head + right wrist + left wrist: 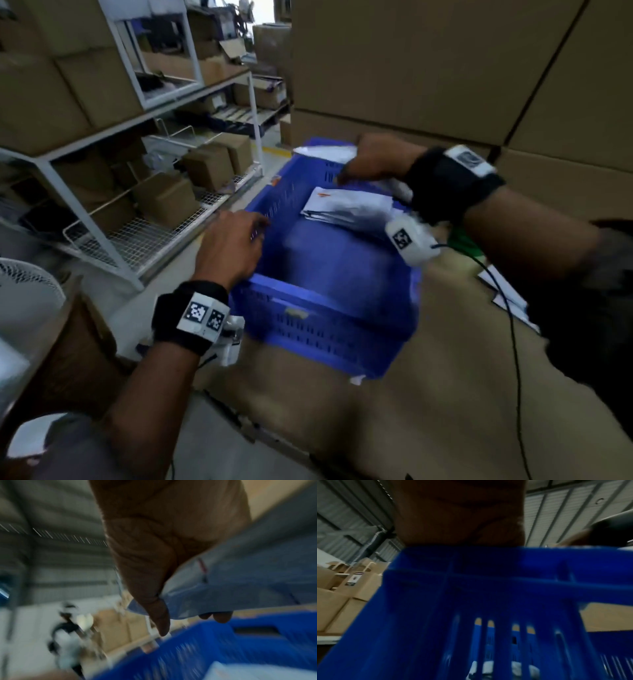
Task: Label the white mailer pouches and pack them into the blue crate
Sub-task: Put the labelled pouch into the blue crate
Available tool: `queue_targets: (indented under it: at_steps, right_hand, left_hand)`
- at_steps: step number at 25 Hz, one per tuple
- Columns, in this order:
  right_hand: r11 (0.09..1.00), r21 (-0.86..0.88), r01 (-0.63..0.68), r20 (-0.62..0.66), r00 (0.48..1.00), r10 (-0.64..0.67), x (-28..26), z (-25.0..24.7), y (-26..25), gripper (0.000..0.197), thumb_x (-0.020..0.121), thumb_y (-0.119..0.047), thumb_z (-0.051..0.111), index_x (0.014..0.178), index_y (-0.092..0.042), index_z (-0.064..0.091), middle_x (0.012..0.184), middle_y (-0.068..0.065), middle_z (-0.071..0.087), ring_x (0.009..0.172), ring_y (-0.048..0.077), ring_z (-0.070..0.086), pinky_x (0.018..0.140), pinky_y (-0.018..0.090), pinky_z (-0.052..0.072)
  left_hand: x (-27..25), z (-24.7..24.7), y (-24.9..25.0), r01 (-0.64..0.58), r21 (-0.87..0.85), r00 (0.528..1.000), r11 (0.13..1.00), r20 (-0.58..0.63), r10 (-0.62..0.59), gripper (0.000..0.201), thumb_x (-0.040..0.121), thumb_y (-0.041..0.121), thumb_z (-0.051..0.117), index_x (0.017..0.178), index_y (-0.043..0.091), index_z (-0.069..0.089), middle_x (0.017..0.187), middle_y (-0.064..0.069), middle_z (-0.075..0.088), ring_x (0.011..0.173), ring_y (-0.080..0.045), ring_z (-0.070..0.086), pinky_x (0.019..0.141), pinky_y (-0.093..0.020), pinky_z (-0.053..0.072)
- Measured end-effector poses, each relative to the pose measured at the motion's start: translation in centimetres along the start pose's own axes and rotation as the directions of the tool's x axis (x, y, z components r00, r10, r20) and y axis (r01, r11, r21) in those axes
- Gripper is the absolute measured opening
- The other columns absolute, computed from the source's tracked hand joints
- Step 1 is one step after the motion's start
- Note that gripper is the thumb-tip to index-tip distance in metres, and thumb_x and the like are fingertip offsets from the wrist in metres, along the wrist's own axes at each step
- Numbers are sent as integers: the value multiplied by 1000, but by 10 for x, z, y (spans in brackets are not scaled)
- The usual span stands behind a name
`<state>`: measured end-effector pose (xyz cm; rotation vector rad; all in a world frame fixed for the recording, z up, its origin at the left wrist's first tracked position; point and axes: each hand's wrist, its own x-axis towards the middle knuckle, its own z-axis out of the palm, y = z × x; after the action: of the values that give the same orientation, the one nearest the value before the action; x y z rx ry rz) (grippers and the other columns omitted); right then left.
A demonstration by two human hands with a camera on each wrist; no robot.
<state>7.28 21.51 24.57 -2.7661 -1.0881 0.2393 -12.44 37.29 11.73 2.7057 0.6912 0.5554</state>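
Your left hand (230, 247) rests on crate (329, 318) left rim, fingers curled over edge, tips hidden inside. Your right hand (371, 158) reaches over far rim, fingers (159, 616) pinching pouch (240, 577) held above crate. More pouches (346, 205) lie inside at far end. Crate sits on cardboard surface (445, 394). Wrist views blurred; pouch label unreadable.
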Motion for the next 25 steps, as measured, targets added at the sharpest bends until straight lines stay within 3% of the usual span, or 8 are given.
queue_targets:
  at_steps: [3,5,8,11,14,17,19,25]
  right_hand:
    - [993,-122,-7,207,978,33,67,60,-10,53,90,-35,77,130,-2,63,135,17,63,117,30,61,82,31,44]
    - [984,-176,-4,272,961,53,95,114,-6,73,85,-42,82,140,-2,54,143,18,59,127,30,58,95,33,47]
    - [981,-194,-26,236,969,72,118,176,8,101,68,-63,86,142,-6,48,141,19,56,128,35,55,100,42,45]
    - [966,-260,-10,161,985,53,124,203,21,112,65,-67,86,149,-10,38,147,15,41,137,37,40,108,55,35]
    - [961,-276,10,93,996,17,128,209,23,91,72,-52,87,144,-14,46,142,13,43,132,38,43,102,52,41]
    - [968,-248,40,239,971,21,135,223,19,52,87,-21,70,136,-10,56,137,18,55,126,38,56,100,43,52]
    - [979,-204,12,310,949,53,134,235,21,61,89,-16,65,147,-10,46,139,18,53,126,38,57,101,42,50]
    - [986,-140,-88,195,974,114,132,246,33,63,92,-21,60,150,-17,34,151,15,38,136,40,44,108,53,42]
  left_hand:
    - [0,7,-4,15,-55,1000,998,-14,-16,24,94,23,60,114,34,69,105,1,68,105,-28,58,86,-45,52]
    - [-3,6,-3,50,-105,997,993,-60,-57,21,95,26,61,113,34,70,101,5,67,104,-25,58,83,-41,50]
    - [-6,-4,4,85,-128,990,988,-101,-98,17,97,28,61,109,33,72,81,18,48,100,-23,59,80,-38,46]
    - [-5,-9,8,97,-132,990,987,-87,-109,17,99,29,60,110,32,72,75,26,30,98,-21,58,78,-34,43]
    - [-4,-8,8,119,-139,988,983,-86,-132,15,98,29,61,108,32,72,76,27,36,96,-20,57,73,-32,39]
    - [-3,-5,7,118,-143,987,983,-91,-131,15,98,29,61,108,33,72,88,18,53,100,-17,56,72,-28,35]
    - [-3,-4,7,116,-139,988,983,-88,-129,15,98,29,60,107,33,72,91,16,54,101,-17,55,73,-28,35]
    - [-3,-1,4,128,-116,987,985,-82,-138,15,98,30,59,107,34,71,100,15,62,102,-15,54,72,-28,34]
